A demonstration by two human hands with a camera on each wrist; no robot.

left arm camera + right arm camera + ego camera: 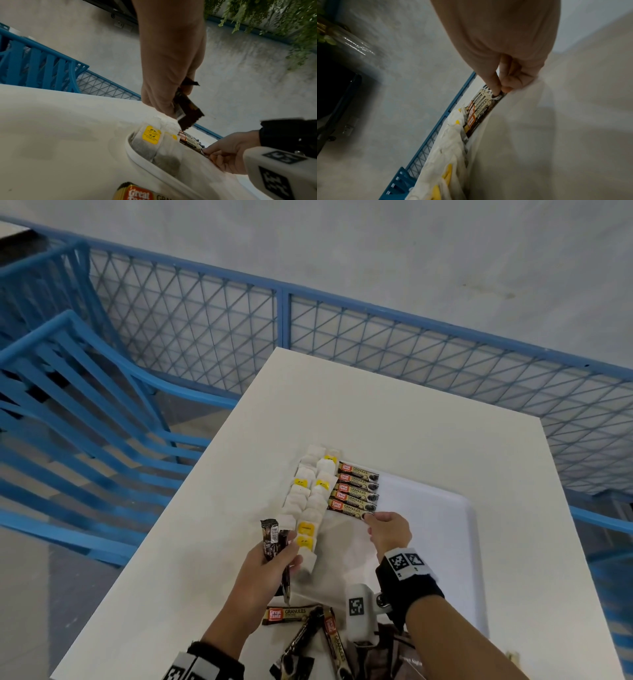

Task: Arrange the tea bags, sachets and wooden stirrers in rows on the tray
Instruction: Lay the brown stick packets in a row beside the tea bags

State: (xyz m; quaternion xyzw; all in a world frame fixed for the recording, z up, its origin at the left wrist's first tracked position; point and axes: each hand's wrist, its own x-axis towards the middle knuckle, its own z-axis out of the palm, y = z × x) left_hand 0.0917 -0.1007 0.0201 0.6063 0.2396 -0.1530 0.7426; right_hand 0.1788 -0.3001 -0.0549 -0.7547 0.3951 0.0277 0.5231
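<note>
So the right hand point(388, 534) is reaching onto the white tray point(442, 542) with its fingers curled in tight, and the thumb and fingertips point(496, 92) are pinching the right end of the nearest sachet point(352, 507) in a row of five dark "Great Taste Granules" sticks lying side by side, long edges touching. In the right wrist view you can see that end being nipped right at the edge of the row. The left hand point(270, 566) is hovering over the tray's left edge and gripping a small bunch of dark sachets point(272, 537), fingers wrapped around them so they're sticking up out of the fist; how many are in that bunch is not something I can make out. Sitting along the left side of the tray are two rows of white tea bags point(310, 498), overlapping each other like shingles, some showing yellow tags, and they're running right beside the sachet row. Off the tray, on the white table point(394, 412) near the person, a loose pile of sachets point(308, 631) is lying crisscrossed. Behind the table a blue mesh railing point(376, 337) is running across, with a blue slatted chair point(68, 405) to the left.
</note>
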